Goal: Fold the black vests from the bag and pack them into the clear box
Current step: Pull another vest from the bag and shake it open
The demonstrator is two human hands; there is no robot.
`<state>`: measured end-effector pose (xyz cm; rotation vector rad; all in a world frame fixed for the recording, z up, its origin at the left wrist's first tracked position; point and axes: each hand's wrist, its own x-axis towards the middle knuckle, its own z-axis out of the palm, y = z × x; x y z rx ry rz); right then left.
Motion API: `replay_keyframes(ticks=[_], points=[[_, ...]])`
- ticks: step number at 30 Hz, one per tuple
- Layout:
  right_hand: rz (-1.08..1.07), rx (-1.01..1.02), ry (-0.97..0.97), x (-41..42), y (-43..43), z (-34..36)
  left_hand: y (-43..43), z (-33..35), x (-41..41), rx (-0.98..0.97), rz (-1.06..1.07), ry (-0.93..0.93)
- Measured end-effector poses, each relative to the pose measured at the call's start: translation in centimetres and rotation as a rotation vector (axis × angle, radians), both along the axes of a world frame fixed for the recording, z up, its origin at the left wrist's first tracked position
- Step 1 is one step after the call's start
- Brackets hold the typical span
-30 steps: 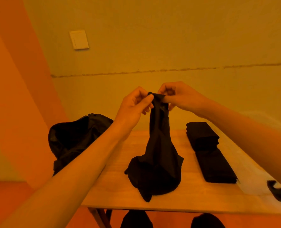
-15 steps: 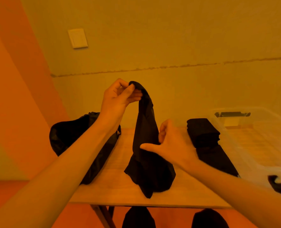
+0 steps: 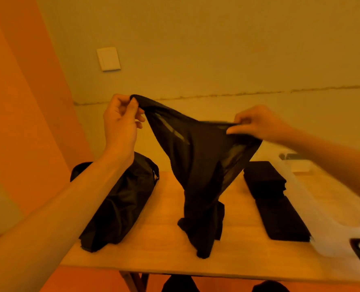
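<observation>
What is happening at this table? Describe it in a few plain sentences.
A person holds a black vest up over the table, the left hand and the right hand each pinching its top edge, spreading it. Its lower end reaches the table. A black bag lies to the left; folded vests lie to the right, beside the clear box.

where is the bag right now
In the head view, the black bag lies on the left side of the wooden table, below the left hand and left of the held-up vest.
</observation>
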<state>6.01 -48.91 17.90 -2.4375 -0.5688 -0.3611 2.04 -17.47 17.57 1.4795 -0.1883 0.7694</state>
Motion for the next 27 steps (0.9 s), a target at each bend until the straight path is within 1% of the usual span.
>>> replay_keyframes(ticks=[3, 6, 7, 8, 9, 10, 11, 12, 13, 14, 15, 17, 18, 20, 22, 23, 25, 27], points=[[0.047, 0.008, -0.066, 1.5, -1.8, 7.3, 0.4, 2.6, 0.0, -0.067, -0.003, -0.037], [0.08, 0.131, -0.087, 2.6, -2.2, 11.5, 0.1, 4.8, -0.4, -0.165, -0.077, 0.013], [0.086, 0.099, -0.119, 2.8, -2.4, 12.2, -0.1, 5.2, -0.6, -0.171, -0.091, 0.04], [0.082, -0.029, -0.159, 2.8, -2.6, 12.7, -0.2, 5.2, -0.8, -0.156, -0.089, 0.066], [0.067, -0.218, -0.186, 2.8, -2.8, 12.8, -0.3, 5.0, -1.0, -0.131, -0.077, 0.092], [0.051, -0.399, -0.185, 2.6, -2.9, 12.4, -0.4, 4.5, -1.2, -0.106, -0.065, 0.118], [0.034, -0.527, -0.161, 2.4, -3.1, 11.5, -0.6, 3.8, -1.3, -0.091, -0.061, 0.146], [0.012, -0.587, -0.146, 2.3, -3.2, 10.4, -0.8, 2.9, -1.5, -0.085, -0.067, 0.175], [-0.009, -0.578, -0.152, 2.3, -3.2, 9.1, -1.0, 1.8, -1.6, -0.088, -0.084, 0.208], [-0.037, -0.507, -0.147, 2.0, -3.1, 7.7, -1.3, 0.6, -1.8, -0.108, -0.119, 0.236], [-0.066, -0.366, -0.103, 1.9, -3.1, 6.4, -1.4, -0.5, -1.8, -0.149, -0.174, 0.254], [-0.096, -0.014, 0.057, 1.3, -2.8, 3.8, -1.5, -2.6, -1.7, -0.244, -0.285, 0.292], [-0.091, 0.125, 0.145, 0.9, -2.6, 2.8, -1.4, -3.4, -1.6, -0.295, -0.33, 0.31], [-0.048, 0.3, 0.31, 0.4, -2.4, 1.0, -1.3, -4.9, -1.3, -0.418, -0.397, 0.352], [0.025, 0.396, 0.475, 0.1, -2.5, -0.2, -1.1, -5.9, -0.8, -0.506, -0.425, 0.377], [0.073, 0.4, 0.541, 0.1, -2.8, -0.6, -1.0, -6.2, -0.7, -0.517, -0.425, 0.372], [0.18, 0.339, 0.608, 0.0, -3.6, -0.7, -0.7, -6.4, -0.5, -0.503, -0.402, 0.329], [0.25, 0.258, 0.626, 0.0, -4.7, -0.4, 0.0, -6.2, -0.4, -0.461, -0.38, 0.287]])
